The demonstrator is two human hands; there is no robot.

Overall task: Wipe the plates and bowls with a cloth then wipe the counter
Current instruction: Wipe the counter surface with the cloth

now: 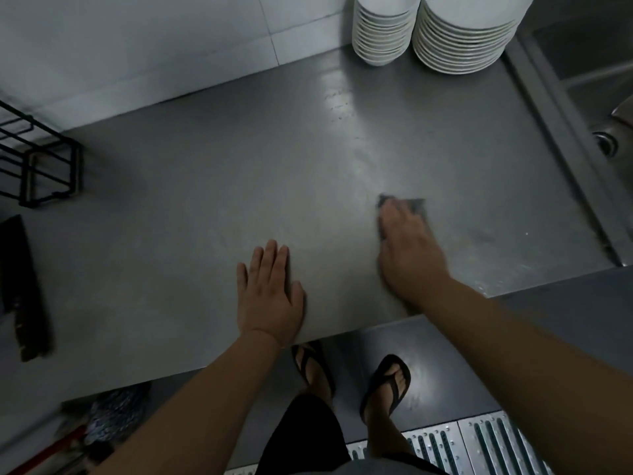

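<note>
**Dishes Look Done, Counter Wipe Under Way**

The bowls sit in one tall pile at the back of the counter. The plates sit in another pile just beside them. Both piles look neat and white, and no dish lies out on its own. So I think the dish part of the job is finished, though I cannot see if each one is dry.

The job looks to be at its last part, wiping the counter. The right hand lies flat on a dark cloth and presses it down on the counter, near the front edge on the right side. The fingers look straight, not curled round the cloth, but this hand is a bit blurry. The left hand is flat on the counter too, with fingers straight, and it holds nothing. The two hands are apart.

A shiny streak runs from the cloth up toward the piles, so that bit may already be wiped. The left side of the counter looks dull, so I think it is left to do. A black wire rack and a long dark thing sit there. The strip by the sink may need a wipe too.
</note>
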